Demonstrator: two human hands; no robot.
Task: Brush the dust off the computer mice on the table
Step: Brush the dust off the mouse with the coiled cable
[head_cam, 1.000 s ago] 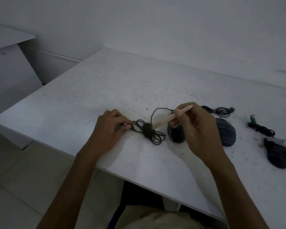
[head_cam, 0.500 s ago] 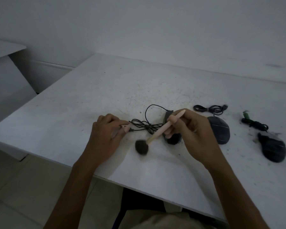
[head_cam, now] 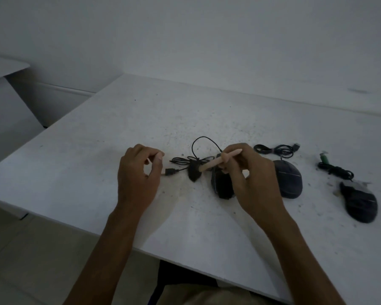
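Right fingers (head_cam: 233, 150) around the brush (head_cam: 209, 165), left fingers (head_cam: 150, 151) curled, hold unclear, above a dust-speckled white table (head_cam: 97, 172) by a white wall (head_cam: 185, 40).

The left arm (head_cam: 110, 249) and the right arm (head_cam: 306, 256) are bare all the way up. They are long and thin. The left grip (head_cam: 139, 179) and the right grip (head_cam: 255, 179) are bare too. Below the near edge of the counter (head_cam: 75, 172) a bit of tan cloth (head_cam: 207, 294) shows on the lap. A thin dark blue strip (head_cam: 155, 293) runs beside it on the left. The clothes just above are too dark to make out.
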